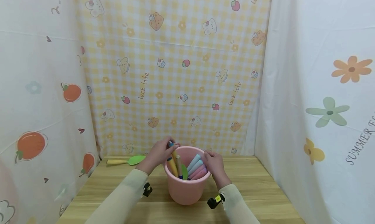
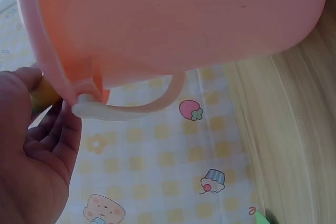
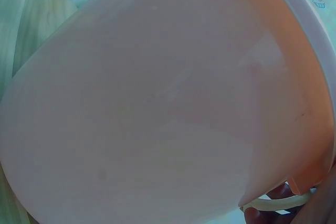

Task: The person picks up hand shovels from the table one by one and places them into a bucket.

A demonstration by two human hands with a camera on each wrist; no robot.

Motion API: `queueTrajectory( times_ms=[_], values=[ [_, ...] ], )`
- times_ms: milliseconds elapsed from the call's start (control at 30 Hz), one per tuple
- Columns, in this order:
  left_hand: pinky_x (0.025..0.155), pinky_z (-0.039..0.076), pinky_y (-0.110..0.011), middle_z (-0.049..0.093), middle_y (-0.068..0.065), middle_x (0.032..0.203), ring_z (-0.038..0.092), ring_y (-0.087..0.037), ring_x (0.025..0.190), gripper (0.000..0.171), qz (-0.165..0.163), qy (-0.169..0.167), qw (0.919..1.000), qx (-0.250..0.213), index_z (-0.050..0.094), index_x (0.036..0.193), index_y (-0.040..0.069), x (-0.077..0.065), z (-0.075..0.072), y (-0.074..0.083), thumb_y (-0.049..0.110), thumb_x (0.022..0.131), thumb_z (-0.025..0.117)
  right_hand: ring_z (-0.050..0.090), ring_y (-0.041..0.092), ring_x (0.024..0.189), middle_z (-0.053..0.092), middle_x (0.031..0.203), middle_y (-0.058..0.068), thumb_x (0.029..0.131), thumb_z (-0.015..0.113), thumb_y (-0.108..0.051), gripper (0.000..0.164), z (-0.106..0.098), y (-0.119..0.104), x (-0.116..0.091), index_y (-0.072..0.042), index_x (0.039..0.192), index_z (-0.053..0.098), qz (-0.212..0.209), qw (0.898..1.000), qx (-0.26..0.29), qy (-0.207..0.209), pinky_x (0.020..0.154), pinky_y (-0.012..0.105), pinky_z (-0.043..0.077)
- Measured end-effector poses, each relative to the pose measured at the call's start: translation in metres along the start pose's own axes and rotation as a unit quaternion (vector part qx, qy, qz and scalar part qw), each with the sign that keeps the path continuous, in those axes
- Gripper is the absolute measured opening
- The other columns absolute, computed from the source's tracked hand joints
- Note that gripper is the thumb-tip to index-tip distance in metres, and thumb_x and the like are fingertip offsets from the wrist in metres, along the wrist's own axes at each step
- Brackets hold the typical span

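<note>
A pink bucket [image 1: 186,193] stands upright on the wooden table between both hands. My left hand [image 1: 157,155] is at the bucket's left rim and holds a yellow handle [image 2: 45,97] between thumb and fingers. At the right rim, my right hand [image 1: 215,165] grips the bucket, its fingers around the white carrying handle [image 3: 278,203] by the rim. Inside the bucket lean several sticks: another yellow handle [image 1: 172,167], light blue ones [image 1: 194,163] and pink ones [image 1: 197,173]. A green blade [image 1: 184,172] shows among them. Their lower ends are hidden.
On the table [image 1: 249,191], left of the bucket, lies a small green shovel [image 1: 136,160] with a yellow handle. Patterned cloth [image 1: 175,80] hangs behind the table, with white printed cloths at the left [image 1: 52,119] and right [image 1: 293,119].
</note>
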State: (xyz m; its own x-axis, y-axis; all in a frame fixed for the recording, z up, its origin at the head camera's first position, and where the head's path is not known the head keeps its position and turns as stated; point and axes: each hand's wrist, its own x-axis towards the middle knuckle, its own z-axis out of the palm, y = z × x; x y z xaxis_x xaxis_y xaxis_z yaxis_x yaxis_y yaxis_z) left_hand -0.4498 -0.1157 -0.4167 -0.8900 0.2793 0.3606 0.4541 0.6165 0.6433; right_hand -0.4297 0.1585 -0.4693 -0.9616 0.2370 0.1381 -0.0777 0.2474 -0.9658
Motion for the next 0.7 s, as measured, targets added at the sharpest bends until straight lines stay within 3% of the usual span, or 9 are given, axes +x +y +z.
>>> queueTrajectory(
  times_ms=[267,700],
  values=[
    [0.062,0.055,-0.032,0.063,0.001,0.085,0.061,-0.018,0.074,0.027,-0.011,0.023,0.9996,0.014,0.063,0.103,0.019,0.0056,0.0015,-0.0043,0.045,0.109,0.07,0.069,0.033,0.126,0.075,0.135,0.019,0.112,0.065,-0.025,0.035,0.0001,0.0015,0.0007,-0.001,0.134,0.079,-0.001,1.0,0.001,0.0,0.104,0.049,0.062],
    [0.066,0.056,-0.032,0.065,0.002,0.087,0.061,-0.016,0.077,0.025,-0.025,0.026,0.9988,0.033,0.067,0.101,0.019,0.0058,0.0024,-0.0043,0.041,0.107,0.075,0.066,0.039,0.135,0.072,0.141,0.022,0.112,0.064,-0.023,0.037,0.0026,-0.0004,0.0013,0.001,0.137,0.076,0.003,1.0,-0.001,0.001,0.107,0.051,0.059]
  ],
)
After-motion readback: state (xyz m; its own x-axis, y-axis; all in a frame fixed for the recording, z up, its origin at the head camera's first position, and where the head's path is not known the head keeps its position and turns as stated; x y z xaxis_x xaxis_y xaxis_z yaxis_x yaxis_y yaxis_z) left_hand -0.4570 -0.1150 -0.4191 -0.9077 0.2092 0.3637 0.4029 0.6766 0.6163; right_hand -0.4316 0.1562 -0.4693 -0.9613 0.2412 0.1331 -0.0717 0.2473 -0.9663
